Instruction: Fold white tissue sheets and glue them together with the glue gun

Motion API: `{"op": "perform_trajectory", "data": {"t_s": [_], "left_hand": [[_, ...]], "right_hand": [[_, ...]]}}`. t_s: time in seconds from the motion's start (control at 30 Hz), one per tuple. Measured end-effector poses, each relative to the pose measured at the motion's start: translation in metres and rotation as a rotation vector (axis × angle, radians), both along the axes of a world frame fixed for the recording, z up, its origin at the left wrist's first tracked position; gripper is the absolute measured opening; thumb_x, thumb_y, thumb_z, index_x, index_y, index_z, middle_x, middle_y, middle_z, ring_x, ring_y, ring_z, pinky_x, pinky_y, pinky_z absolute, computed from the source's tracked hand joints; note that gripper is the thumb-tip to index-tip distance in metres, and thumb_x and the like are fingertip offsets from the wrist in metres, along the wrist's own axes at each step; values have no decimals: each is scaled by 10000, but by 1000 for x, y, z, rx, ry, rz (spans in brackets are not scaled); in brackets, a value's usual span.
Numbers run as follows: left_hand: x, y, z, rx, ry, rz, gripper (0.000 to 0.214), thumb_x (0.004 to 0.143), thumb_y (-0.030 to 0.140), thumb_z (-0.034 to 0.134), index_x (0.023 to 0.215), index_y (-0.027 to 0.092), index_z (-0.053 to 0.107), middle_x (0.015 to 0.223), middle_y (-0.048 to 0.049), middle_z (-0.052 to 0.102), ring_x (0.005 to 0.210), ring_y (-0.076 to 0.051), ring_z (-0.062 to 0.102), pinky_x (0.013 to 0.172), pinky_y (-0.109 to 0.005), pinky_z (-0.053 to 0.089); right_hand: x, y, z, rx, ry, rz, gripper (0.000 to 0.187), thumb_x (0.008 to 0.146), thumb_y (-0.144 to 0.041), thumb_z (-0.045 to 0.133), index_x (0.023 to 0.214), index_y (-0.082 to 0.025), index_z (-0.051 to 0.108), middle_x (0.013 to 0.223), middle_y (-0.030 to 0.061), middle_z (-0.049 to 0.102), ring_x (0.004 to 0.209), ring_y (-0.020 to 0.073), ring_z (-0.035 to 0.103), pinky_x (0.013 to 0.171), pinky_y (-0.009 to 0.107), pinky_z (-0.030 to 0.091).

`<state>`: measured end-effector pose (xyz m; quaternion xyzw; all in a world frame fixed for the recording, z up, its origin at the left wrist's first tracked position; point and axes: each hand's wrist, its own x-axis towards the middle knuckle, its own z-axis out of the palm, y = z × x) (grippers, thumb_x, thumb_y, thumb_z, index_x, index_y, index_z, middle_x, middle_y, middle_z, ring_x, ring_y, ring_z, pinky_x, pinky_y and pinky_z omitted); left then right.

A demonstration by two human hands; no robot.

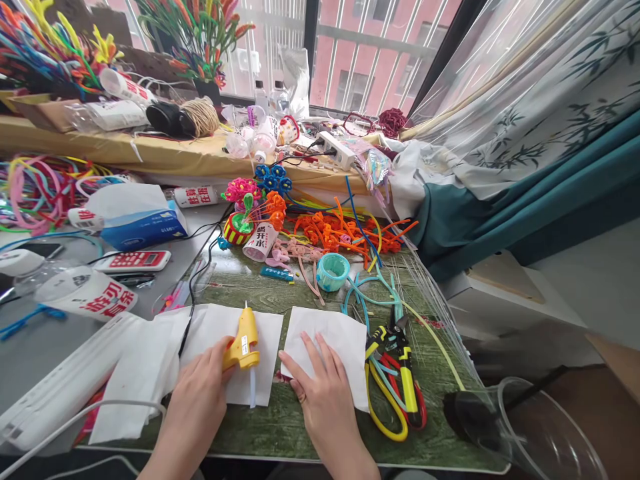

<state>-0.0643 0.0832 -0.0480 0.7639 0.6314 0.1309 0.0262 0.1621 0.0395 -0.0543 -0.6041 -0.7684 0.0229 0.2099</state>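
My left hand [197,393] is closed around the handle of a small yellow glue gun [243,339], which lies on a white sheet of paper [220,333] with its nozzle pointing away from me. My right hand [320,387] rests flat with fingers spread on a second white paper square [333,340] just to the right. Both sheets lie on a green wood-pattern mat [280,427] near the table's front edge.
Yellow-handled pliers [400,363] and teal wire lie right of the paper. A teal tape roll [333,271], orange pipe-cleaner flowers [340,233], a calculator [133,260], a tissue pack [143,227] and a power strip [337,150] crowd the table. A clear container [545,433] stands lower right.
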Motion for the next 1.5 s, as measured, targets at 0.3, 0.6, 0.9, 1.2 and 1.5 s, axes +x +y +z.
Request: {"op": "perform_trajectory", "data": {"t_s": [0.3,0.6,0.9,1.2,1.5], "left_hand": [[1,0,-3,25,-47,-25,365,905,242,397,1180,144,616,1070,-84,769,932,-224,730,776,-348,564],[-4,-4,10,28,33,38,476,857,77,314,1212,123,628,1109,-106,751,967,-253,705,806,-377,507],[-1,-9,23,15,218,41,502,905,14,294,1251,144,634,1008,-70,745,944,-223,679,870,-364,421],[-1,-19,16,71,353,46,505,921,26,327,1276,204,638,1173,-67,722,997,-233,651,898,-401,415],[-7,-22,-3,261,337,-62,417,970,185,417,1356,158,571,1262,-137,664,1084,-278,594,837,-380,443]], "right_hand": [[4,2,2,43,-76,39,420,944,-358,629,1353,-437,574,1475,30,549,1319,315,536,1007,472,477],[4,5,5,103,-172,60,363,958,-409,590,1320,-398,602,1437,47,587,1250,329,591,987,484,472],[16,2,5,70,-227,84,467,943,-254,623,1373,-420,552,1470,60,552,1284,327,569,989,476,484],[14,-1,4,-8,-154,60,462,952,-244,610,1368,-436,556,1520,40,495,1348,315,513,1021,476,480],[8,-9,1,38,-29,-8,474,1032,-214,386,1500,-274,430,1517,22,496,1378,251,487,1081,441,461]]}}
